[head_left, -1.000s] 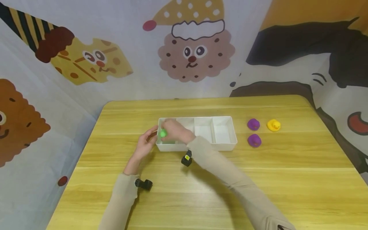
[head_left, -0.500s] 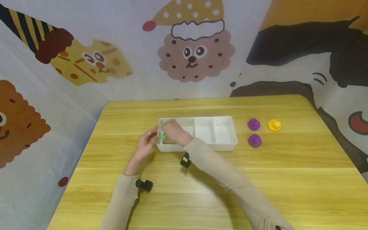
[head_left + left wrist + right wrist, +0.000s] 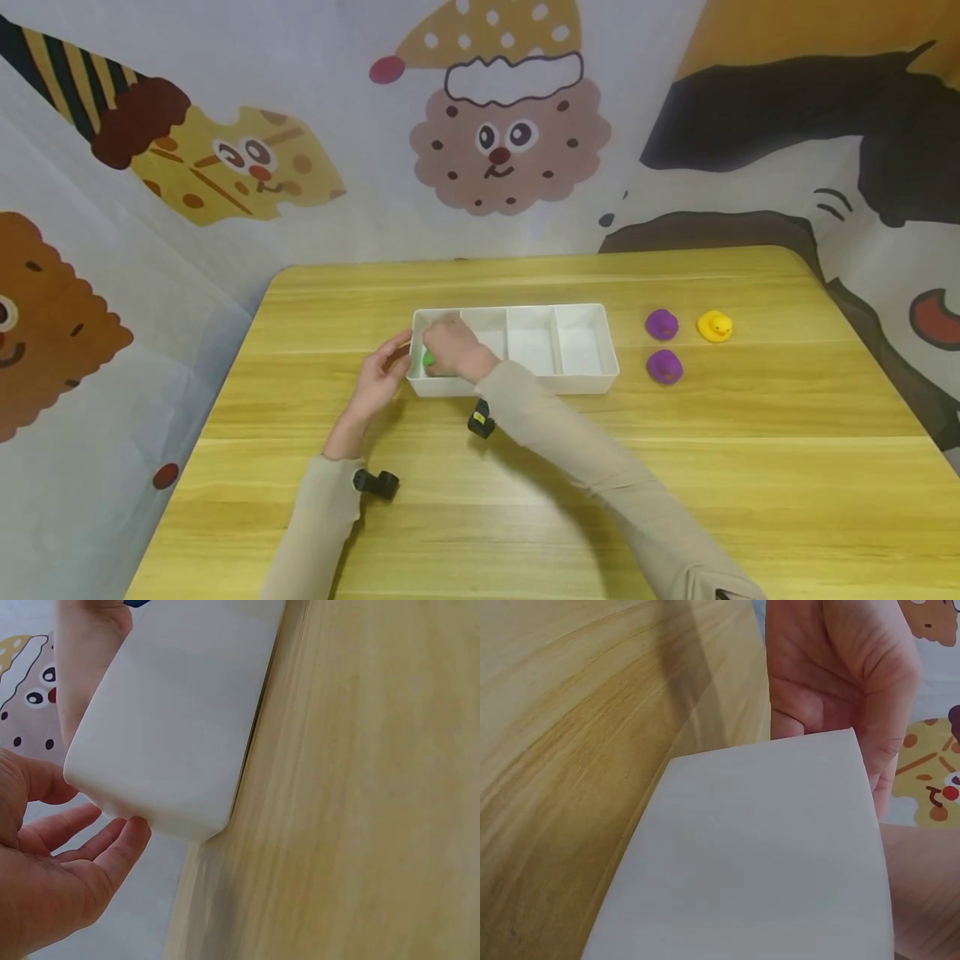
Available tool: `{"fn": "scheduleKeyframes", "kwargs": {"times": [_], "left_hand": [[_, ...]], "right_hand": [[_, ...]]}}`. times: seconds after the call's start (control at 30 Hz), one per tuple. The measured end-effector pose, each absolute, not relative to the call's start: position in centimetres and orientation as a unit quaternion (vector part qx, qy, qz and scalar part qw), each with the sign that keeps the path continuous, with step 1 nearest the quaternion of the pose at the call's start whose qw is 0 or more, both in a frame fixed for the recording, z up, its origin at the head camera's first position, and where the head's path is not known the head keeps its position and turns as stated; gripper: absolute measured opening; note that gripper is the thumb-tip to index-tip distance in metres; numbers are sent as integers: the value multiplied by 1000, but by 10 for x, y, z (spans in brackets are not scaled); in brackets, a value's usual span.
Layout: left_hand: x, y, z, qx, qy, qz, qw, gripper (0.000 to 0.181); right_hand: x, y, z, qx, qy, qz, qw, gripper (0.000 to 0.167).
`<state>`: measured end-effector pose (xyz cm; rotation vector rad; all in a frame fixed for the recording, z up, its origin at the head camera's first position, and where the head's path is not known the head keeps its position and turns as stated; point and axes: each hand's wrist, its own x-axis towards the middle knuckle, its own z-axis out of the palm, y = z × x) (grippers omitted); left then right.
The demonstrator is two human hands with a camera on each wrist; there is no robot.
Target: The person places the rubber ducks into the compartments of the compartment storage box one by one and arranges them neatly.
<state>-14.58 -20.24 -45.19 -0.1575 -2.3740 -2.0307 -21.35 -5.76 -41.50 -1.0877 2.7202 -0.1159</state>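
Observation:
In the head view, my right hand reaches into the leftmost compartment of a white divided tray. Its fingers are around a small green rubber duck, mostly hidden by the hand. My left hand is at the tray's left end. Seen from the left wrist, that hand's fingertips touch the end wall of the tray, its fingers relaxed and slightly bent. From the right wrist, the tray's front wall hides the right hand's fingers and the duck.
Two purple rubber ducks and a yellow rubber duck sit on the wooden table to the right of the tray. Dividers split the tray into several compartments. A printed cloth hangs behind the table.
My right hand has moved slightly lower into the left compartment, and less of the green duck shows. The left hand and the tray have stayed put.

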Motion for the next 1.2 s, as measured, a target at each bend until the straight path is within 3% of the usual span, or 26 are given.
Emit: {"fn": "scheduleKeyframes", "kwargs": {"times": [0.27, 0.5, 0.8, 1.2], "left_hand": [[-146, -203, -452, -53, -756, -653, 4, 45], [-146, -203, -453, -50, -756, -652, 3, 46], [-147, -203, -454, -49, -760, -649, 7, 45], [-146, -203, -454, -40, -771, -635, 8, 45]], "right_hand": [[-211, -53, -408, -354, 925, -88, 110, 31], [-209, -35, -392, -349, 907, -207, 114, 58], [-213, -2, -378, -362, 881, -300, 46, 48], [-214, 38, -361, -323, 868, -377, 6, 43]]}}
